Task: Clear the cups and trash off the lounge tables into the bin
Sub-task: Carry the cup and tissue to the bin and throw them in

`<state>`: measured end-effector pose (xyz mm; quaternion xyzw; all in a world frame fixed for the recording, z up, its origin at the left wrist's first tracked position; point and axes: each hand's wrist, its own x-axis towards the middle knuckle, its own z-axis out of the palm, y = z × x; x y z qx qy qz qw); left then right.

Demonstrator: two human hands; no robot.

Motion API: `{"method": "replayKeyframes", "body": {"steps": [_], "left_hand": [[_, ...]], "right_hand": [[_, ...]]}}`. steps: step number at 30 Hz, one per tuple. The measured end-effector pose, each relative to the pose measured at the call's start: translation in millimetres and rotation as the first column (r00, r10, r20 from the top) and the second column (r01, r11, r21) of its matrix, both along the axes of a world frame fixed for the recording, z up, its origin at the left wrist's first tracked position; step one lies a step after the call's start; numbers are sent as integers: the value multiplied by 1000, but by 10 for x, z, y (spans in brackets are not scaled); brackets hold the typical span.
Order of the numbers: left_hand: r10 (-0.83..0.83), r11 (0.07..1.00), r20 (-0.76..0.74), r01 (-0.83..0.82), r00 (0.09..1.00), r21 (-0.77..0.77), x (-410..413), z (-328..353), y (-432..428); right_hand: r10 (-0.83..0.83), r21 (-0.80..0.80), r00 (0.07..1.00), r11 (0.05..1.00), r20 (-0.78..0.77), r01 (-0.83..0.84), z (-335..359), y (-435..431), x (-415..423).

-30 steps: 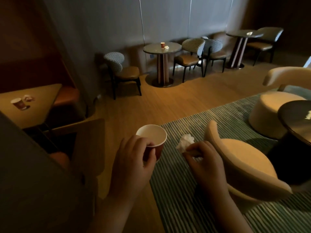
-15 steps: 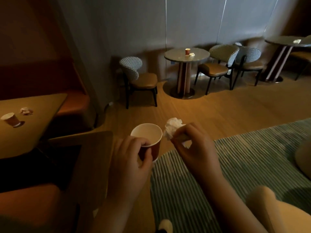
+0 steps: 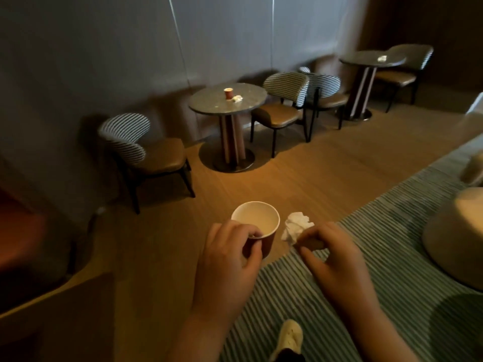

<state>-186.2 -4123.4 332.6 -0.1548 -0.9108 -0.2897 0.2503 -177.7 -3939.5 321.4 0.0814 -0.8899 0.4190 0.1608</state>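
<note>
Since a second ago your view has swung to the round bench point(image 3: 209, 104), which bears a second cup point(image 3: 228, 93) and a tissue wad point(image 3: 237, 99). Your left hand point(image 3: 227, 262) has its fingers curled round the red cup point(image 3: 257, 227), and your right hand point(image 3: 332, 257) pinches the crumpled tissue point(image 3: 296, 226). Both are carried above the floor. No bin is visible, so disposal is judged pending.

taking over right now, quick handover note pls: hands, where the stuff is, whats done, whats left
Left hand: holds a red paper cup, upright.
Right hand: pinches a crumpled tissue.
Both items are picked up and carried above the floor. No bin is in view, so neither is binned yet.
Left to clear: the near round table has a second red cup with a tissue wad beside it. The far round table has a white wad.
</note>
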Motion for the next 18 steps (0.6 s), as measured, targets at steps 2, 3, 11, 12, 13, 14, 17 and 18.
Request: {"method": "replayKeyframes", "body": {"steps": [2,3,11,12,13,14,17,18], "left_hand": [[-29,1000,11,29,1000,-8,-560,-11,155],[-45,999,25,45,999,-9,-839,-11,241],[-82,993,28,84,996,-85,-3042,237,987],[-81,993,31,84,996,-83,-3267,248,1072],[-86,993,43,89,995,-76,-3475,242,1157],[-91,993,59,95,994,-64,-3674,220,1249],[-121,992,111,124,986,-21,-4295,110,1573],[-134,991,117,136,984,-12,-4526,70,1700]], "right_hand": [[-13,-16,1000,1000,-25,12,-39,133,-508],[-16,-19,999,1000,-34,15,-51,220,-765],[-112,-75,990,992,-83,106,156,1074,-2739],[-124,-62,988,991,-94,118,173,1173,-2944],[-134,-56,987,990,-92,129,186,1270,-3130],[-141,-53,987,989,-80,137,195,1368,-3309],[-135,35,990,990,-49,137,212,1687,-3890],[-131,95,991,986,-39,134,219,1816,-4113]]}}
